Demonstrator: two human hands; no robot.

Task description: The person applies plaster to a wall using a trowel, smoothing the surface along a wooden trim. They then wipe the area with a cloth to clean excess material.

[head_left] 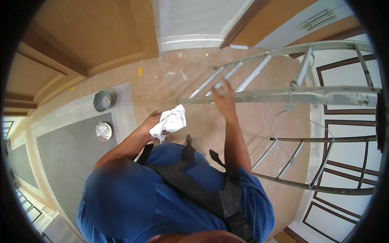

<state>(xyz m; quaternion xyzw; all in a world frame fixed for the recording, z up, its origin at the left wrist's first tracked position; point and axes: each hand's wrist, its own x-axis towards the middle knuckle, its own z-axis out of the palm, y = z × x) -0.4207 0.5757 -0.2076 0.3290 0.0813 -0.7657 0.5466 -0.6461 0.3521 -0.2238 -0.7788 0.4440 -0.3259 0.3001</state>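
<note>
A crumpled white cloth is held in my left hand, in front of my chest. The fingers wrap around its left side, and part of the hand is hidden behind the folds. My right hand is raised over the near side rail of a metal stepladder, fingers apart and slightly blurred. It holds nothing that I can see, and whether it touches the rail is not clear. The ladder stands to the right with its two sides spread apart.
On the left, a dark bucket with pale contents stands near a small round tub holding a crumpled cloth. A grey panel lies beneath the tub. Wooden panelling rises at the far left. Wires hang around the ladder.
</note>
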